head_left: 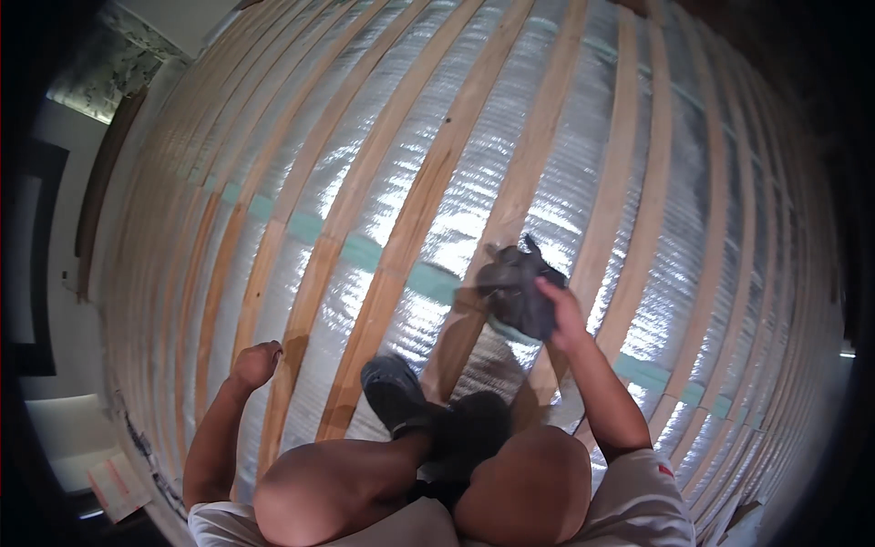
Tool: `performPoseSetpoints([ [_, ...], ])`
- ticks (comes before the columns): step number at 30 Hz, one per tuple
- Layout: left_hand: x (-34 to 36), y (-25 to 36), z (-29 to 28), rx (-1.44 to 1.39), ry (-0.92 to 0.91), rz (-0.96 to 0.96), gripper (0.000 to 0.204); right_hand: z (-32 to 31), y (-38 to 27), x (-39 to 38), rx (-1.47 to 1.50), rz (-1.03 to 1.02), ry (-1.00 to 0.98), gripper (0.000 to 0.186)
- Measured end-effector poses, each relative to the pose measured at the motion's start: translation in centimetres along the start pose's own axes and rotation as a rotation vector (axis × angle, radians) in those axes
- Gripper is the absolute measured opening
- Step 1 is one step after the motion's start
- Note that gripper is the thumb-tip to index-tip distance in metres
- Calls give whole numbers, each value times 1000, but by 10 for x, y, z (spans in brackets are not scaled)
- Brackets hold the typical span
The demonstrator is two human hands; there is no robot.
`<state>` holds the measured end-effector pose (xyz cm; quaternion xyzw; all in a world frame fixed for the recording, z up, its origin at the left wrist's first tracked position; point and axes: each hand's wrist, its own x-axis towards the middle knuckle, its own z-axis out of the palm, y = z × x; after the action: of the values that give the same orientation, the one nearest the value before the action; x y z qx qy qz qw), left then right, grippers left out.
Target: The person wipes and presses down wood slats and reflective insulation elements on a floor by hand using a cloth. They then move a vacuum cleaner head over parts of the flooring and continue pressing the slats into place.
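Note:
My right hand is closed around a bulky black power tool, held over a wooden batten. The tool is blurred, so its exact kind is unclear, and I cannot tell whether it touches the wood. Off to the left, my left hand is curled into a fist beside another batten. Whatever may be inside that fist is hidden.
Rows of battens run across silver foil sheeting, with a pale green strip crossing beneath them. My dark shoe rests between my hands. A light wall stands at left, near a cardboard-like piece.

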<state>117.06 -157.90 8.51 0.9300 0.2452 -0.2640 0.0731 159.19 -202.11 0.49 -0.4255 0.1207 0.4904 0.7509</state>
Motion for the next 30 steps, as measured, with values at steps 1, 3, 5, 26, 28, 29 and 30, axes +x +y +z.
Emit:
performPoseSetpoints([
  [1, 23, -3, 13, 16, 59, 81, 14, -13, -27, -9, 109, -48, 18, 41],
  [3, 62, -5, 35, 31, 111, 112, 13, -43, -75, -19, -3, -237, 217, 39],
  [5, 102, -4, 46, 12, 177, 124, 11, -37, -126, -42, -135, -351, 347, 36],
  [26, 430, 127, -48, -564, 743, 141, 17, 150, -63, 214, -1630, -870, 393, 57],
  [28, 450, 139, -54, -529, 784, 160, 18, 147, -14, 250, -1690, -918, 203, 69],
  [29, 464, 148, -57, -538, 801, 163, 18, 139, 12, 269, -1802, -962, 205, 74],
  [30, 470, 138, -67, -518, 831, 142, 18, 157, 33, 281, -1955, -862, 204, 78],
])
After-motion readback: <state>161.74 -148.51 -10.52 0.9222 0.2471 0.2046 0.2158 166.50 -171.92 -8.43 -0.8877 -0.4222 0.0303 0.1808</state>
